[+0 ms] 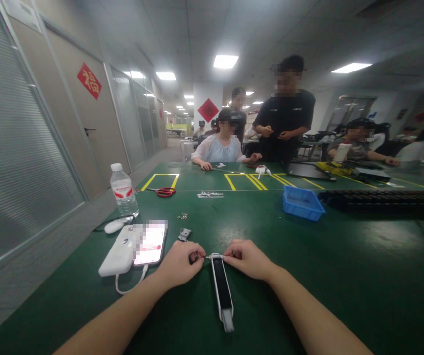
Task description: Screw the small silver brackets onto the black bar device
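A long narrow black strip with a white frame [222, 286] lies on the green table, a grey tab sticking out of its near end. My left hand [182, 264] is closed in a pinch on a small thin metal-looking piece [208, 257] at the left of the frame's far end. On the opposite side, my right hand [249, 259] pinches the right corner of that far end; its fingertips hide the exact contact. Just beyond my left hand is a small grey metal part [184, 234], with several small rings [182, 216] farther off.
Left of my hands lie a lit phone [150, 244], a white power bank [117, 251] with a cable, and a water bottle [123, 192]. Farther off are red-handled scissors [165, 192], white strips [211, 195] and a blue tray [302, 204]. People sit and stand across the table.
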A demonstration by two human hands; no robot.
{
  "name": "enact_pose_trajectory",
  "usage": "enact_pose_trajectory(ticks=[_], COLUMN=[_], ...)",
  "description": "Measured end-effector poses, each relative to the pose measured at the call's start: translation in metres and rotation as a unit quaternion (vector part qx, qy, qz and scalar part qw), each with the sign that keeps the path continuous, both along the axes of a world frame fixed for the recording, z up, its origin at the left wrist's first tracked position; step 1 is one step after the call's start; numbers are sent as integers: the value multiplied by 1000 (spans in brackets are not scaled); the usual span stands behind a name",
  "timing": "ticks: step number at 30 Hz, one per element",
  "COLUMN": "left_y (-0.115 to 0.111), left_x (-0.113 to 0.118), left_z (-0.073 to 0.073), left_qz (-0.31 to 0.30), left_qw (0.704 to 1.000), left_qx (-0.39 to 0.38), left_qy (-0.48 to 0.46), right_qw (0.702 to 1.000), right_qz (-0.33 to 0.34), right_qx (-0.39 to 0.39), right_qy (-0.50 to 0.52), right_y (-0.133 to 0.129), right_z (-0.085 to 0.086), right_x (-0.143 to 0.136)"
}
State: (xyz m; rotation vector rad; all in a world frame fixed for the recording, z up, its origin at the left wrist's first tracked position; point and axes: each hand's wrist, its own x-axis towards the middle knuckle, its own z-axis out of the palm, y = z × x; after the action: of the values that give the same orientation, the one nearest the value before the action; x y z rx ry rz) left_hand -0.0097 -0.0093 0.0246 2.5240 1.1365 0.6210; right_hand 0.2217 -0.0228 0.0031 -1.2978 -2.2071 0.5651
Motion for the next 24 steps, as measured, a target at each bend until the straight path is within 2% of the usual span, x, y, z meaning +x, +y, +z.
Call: enact_pose_trajectory(ticks=[7,16,24], left_y=[0,4,3], left_x=[1,0,0], left_z=[2,-5,-1], left_qz=[8,-10,-18], left_qw=[1000,999,999], left_qx=[-28,-31,-26], left_qy=[-8,-14,-5], right_qw=[1000,1000,1000], right_qz=[-3,0,0], right_qx=[1,3,-1], right_qy=[-1,-3,3], right_y=[-1,-1,-1], right_z=[1,2,3], right_x=[-1,-1,-1])
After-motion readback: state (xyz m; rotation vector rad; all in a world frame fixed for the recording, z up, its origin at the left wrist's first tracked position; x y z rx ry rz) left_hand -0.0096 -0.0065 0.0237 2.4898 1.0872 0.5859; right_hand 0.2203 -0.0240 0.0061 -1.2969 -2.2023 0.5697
